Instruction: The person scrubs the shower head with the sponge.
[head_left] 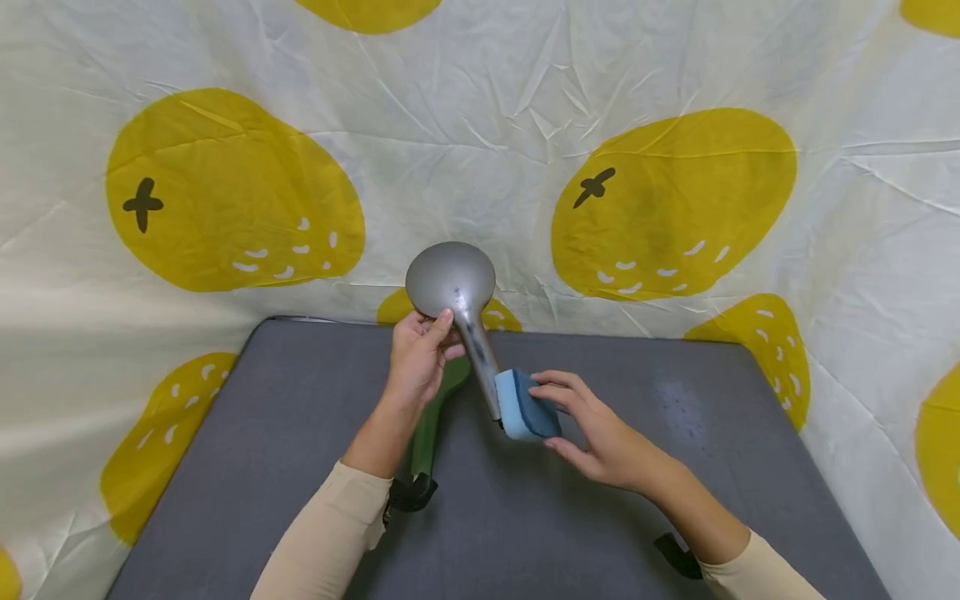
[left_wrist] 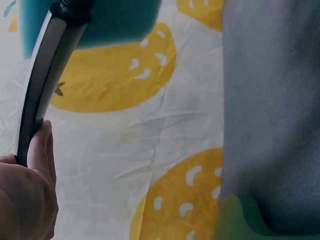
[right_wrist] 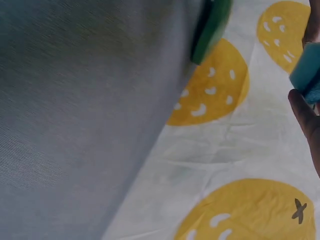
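My left hand (head_left: pixel 417 360) grips a silver hand shower head (head_left: pixel 448 279) near its neck, thumb on the near side, with the round end up and the handle slanting down to the right. In my right hand (head_left: pixel 603 437) is a sponge (head_left: pixel 527 406), light blue with a darker blue side, pinched between fingers and thumb. The sponge's light side meets the lower handle. In the left wrist view the dark threaded handle end (left_wrist: pixel 76 9) overlaps the sponge (left_wrist: pixel 117 25). The right wrist view catches the sponge (right_wrist: pixel 305 72) only at its right edge.
Behind the left forearm, a green long-handled thing (head_left: pixel 424 437) lies on the grey table (head_left: pixel 570 533), partly hidden. A damp-looking patch (head_left: pixel 681 408) marks the table's right side. White cloth with yellow fruit prints (head_left: pixel 480 100) hangs around the table.
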